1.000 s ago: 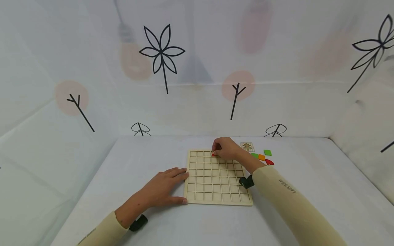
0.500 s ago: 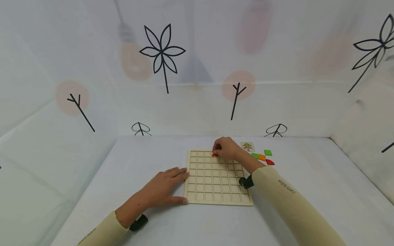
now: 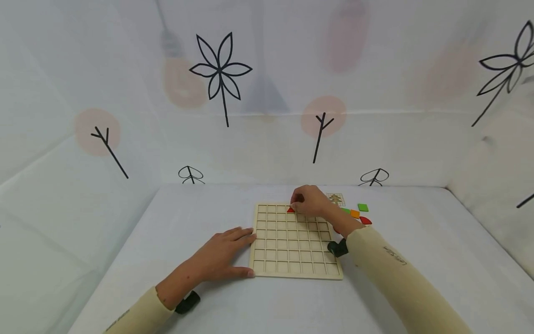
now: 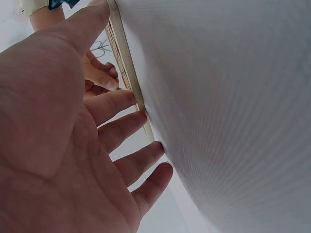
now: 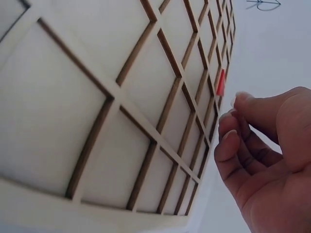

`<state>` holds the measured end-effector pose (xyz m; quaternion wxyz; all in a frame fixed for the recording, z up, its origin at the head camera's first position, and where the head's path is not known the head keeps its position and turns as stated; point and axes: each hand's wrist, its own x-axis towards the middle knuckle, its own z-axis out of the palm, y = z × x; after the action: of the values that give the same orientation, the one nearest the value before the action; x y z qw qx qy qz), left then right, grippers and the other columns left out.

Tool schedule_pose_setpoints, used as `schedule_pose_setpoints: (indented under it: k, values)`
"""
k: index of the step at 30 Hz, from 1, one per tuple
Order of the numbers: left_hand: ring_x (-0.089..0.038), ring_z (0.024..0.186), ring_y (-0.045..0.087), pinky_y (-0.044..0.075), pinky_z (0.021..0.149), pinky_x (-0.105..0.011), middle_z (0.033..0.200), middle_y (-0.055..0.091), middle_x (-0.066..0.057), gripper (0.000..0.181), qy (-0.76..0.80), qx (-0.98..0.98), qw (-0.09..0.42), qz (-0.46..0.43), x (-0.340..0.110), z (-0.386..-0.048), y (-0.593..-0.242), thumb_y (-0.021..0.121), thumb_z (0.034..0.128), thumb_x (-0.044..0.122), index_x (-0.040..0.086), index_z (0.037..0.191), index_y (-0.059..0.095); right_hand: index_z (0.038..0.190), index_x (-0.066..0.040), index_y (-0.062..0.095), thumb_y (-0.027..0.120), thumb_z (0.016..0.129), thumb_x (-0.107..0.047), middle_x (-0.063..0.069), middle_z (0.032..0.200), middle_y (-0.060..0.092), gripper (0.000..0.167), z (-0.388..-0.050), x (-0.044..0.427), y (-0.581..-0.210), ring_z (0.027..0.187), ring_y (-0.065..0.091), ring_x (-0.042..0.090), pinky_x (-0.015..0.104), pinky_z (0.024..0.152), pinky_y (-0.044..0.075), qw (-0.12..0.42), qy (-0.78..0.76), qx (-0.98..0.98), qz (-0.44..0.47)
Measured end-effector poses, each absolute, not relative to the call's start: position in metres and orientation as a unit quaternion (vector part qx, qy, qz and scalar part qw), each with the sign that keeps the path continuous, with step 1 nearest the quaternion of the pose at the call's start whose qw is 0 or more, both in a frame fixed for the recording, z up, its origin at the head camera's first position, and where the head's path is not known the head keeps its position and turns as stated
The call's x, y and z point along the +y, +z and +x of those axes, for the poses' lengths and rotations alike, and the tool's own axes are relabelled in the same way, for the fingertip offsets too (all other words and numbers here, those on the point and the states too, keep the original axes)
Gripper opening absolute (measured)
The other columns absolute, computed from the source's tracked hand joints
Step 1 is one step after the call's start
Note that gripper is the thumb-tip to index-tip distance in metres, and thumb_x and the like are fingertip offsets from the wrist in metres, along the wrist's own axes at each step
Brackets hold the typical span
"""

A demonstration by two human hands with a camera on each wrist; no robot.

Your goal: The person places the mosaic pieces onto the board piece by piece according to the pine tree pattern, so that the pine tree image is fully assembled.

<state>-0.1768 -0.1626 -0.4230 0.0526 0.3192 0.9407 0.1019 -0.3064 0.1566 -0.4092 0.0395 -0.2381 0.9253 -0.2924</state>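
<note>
From above and behind the left hand [image 3: 221, 256] and right hand [image 3: 310, 202], the head view looks forward and down, farthest off. The left wrist view faces closely along its hand to the grid board [image 3: 294, 246]; the right wrist view looks closely past its hand across the board. All three share board and right hand.

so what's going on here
A person's left hand has its fingers against the left edge of a gridded board. The right hand is over the far side, curled fingertips just off a red piece in the board's far row. More pieces, green, orange and red, lie to the right of it.
</note>
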Motion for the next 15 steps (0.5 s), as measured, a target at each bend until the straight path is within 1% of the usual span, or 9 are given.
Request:
schedule_pose_setpoints:
  k: [5, 9, 15]
  values:
    - [-0.031, 0.157, 0.036, 0.039, 0.118, -0.059, 0.170, 0.039, 0.002, 0.091, 0.101, 0.941, 0.053, 0.319, -0.163, -0.176, -0.423, 0.073, 0.0901, 0.070, 0.022, 0.163, 0.045, 0.098, -0.004, 0.073, 0.070, 0.103, -0.010, 0.006, 0.091, 0.070, 0.009, -0.301, 0.169, -0.402, 0.079, 0.062, 0.019, 0.038, 0.074, 0.052, 0.021, -0.303, 0.922, -0.239]
    - [-0.031, 0.157, 0.036, 0.039, 0.118, -0.059, 0.170, 0.039, 0.002, 0.091, 0.101, 0.941, 0.052, 0.319, -0.162, -0.176, -0.423, 0.073, 0.0902, 0.069, 0.022, 0.163, 0.045, 0.098, -0.006, 0.073, 0.070, 0.103, -0.012, 0.005, 0.092, 0.069, 0.008, -0.296, 0.180, -0.398, 0.077, 0.059, 0.018, 0.034, 0.070, 0.050, 0.018, -0.304, 0.924, -0.231]
    - [-0.032, 0.156, 0.036, 0.040, 0.118, -0.059, 0.169, 0.040, 0.000, 0.090, 0.101, 0.940, 0.047, 0.322, -0.162, -0.175, -0.423, 0.074, 0.0906, 0.067, 0.021, 0.163, 0.045, 0.098, -0.007, 0.074, 0.070, 0.103, -0.013, 0.003, 0.091, 0.070, 0.009, -0.286, 0.195, -0.391, 0.075, 0.058, 0.017, 0.034, 0.069, 0.050, 0.016, -0.304, 0.926, -0.224]
